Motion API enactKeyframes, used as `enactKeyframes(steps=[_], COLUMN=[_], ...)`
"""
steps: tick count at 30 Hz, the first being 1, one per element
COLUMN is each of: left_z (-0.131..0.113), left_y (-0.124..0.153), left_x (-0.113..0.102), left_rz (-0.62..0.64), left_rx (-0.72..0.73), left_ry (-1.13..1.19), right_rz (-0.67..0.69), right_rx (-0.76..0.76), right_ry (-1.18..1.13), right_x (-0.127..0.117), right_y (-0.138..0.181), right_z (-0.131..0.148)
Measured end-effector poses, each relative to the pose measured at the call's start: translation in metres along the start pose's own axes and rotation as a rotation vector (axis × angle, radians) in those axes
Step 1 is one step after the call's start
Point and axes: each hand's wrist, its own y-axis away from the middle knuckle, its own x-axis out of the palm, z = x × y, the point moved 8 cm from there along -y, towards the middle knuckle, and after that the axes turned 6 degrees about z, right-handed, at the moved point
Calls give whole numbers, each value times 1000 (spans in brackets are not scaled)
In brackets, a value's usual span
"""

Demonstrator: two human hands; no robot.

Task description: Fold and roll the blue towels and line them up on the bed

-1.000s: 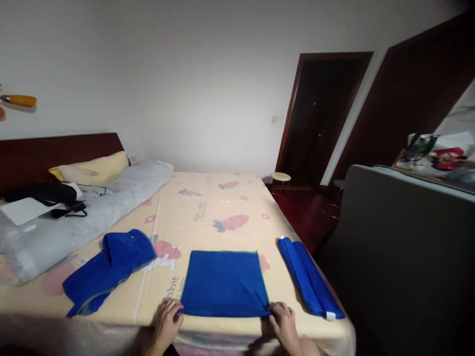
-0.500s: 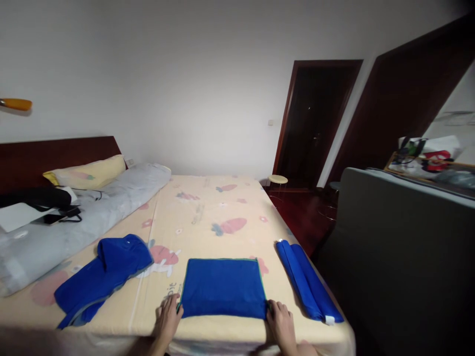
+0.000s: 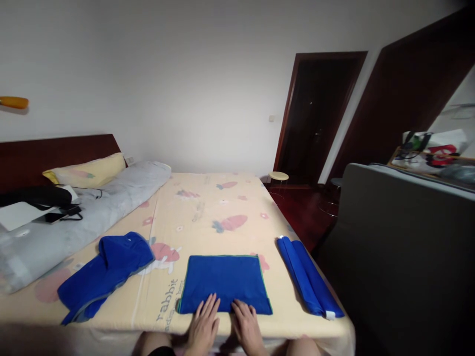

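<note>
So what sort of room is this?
Most likely a bedroom: there's a wide bed with a carrot-patterned sheet, a dark wooden headboard, and a yellow pillow beside a rolled grey quilt.

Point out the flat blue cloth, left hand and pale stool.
Flat blue cloth point(image 3: 225, 278): head view, its middle.
Left hand point(image 3: 205, 323): head view, back of the hand.
Pale stool point(image 3: 278, 176): head view, round seat.

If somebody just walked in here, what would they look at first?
Probably the flat blue cloth at the near edge of the bed, with the left hand and right hand resting on its near edge. Next might be the crumpled blue cloth to its left and the long blue bundle to its right, both bright against the pale, carrot-patterned cover.
</note>
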Motion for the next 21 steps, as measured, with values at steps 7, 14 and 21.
enactKeyframes(steps=[7, 14, 21], left_z=[85, 104, 123], left_y=[52, 37, 30], left_x=[-22, -13, -34], left_rz=[65, 100, 48], left_rx=[-115, -130, -235], left_ry=[-37, 68, 99], right_rz=[19, -48, 41], right_rx=[96, 186, 214], right_ry=[70, 101, 27], right_x=[-27, -30, -56], right_y=[51, 39, 18], right_z=[-100, -110, -108])
